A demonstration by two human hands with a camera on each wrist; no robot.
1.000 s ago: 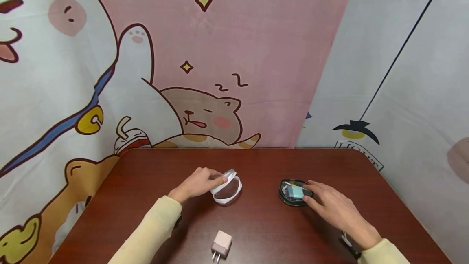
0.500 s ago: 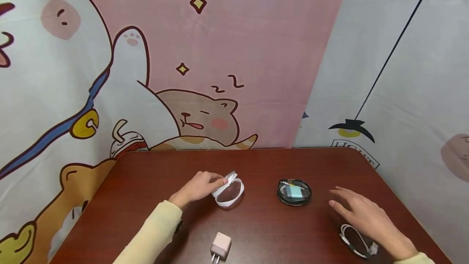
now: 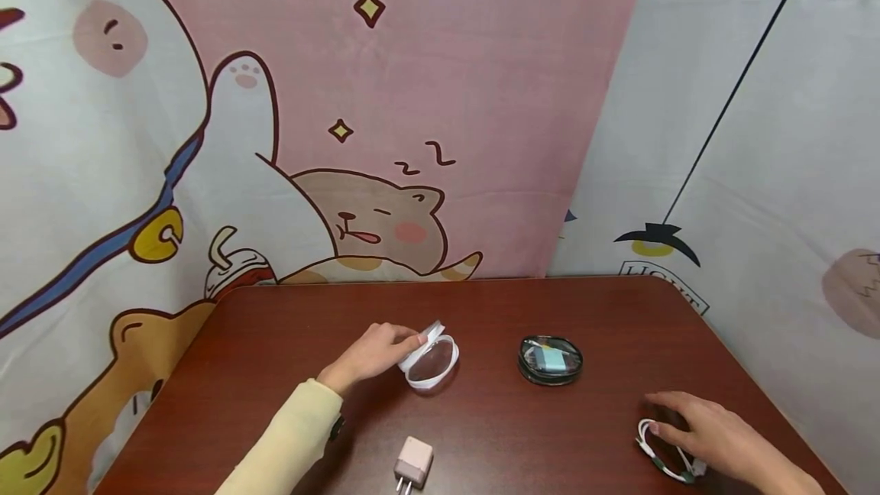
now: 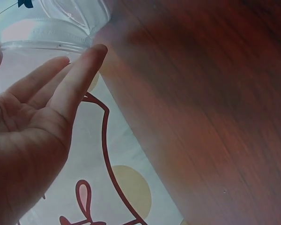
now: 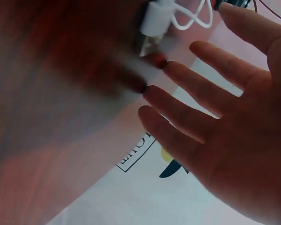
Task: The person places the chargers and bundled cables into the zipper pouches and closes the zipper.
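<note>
My left hand [image 3: 376,348] pinches the raised lid of a small clear case with white edging [image 3: 431,363], thumb on one side and fingers on the other. In the left wrist view the same transparent case [image 4: 47,33] tops the fingertips. At the table's right, my right hand [image 3: 718,434] hovers over a coiled white USB cable [image 3: 646,438], partly covering it. Its fingers are spread and fairly straight in the right wrist view, with the white plug [image 5: 157,21] close to them. Whether a fingertip touches the cable, I cannot tell.
A dark-edged clear case [image 3: 550,361] with a light blue item inside lies on the brown table [image 3: 536,441], between the hands. A pink charger plug [image 3: 414,462] lies at the front centre. A cartoon-printed cloth [image 3: 495,98] hangs behind the table.
My right hand has left the dark-edged case and moved right and toward the front, over the white cable. My left hand keeps hold of the white-edged case, nearly still.
</note>
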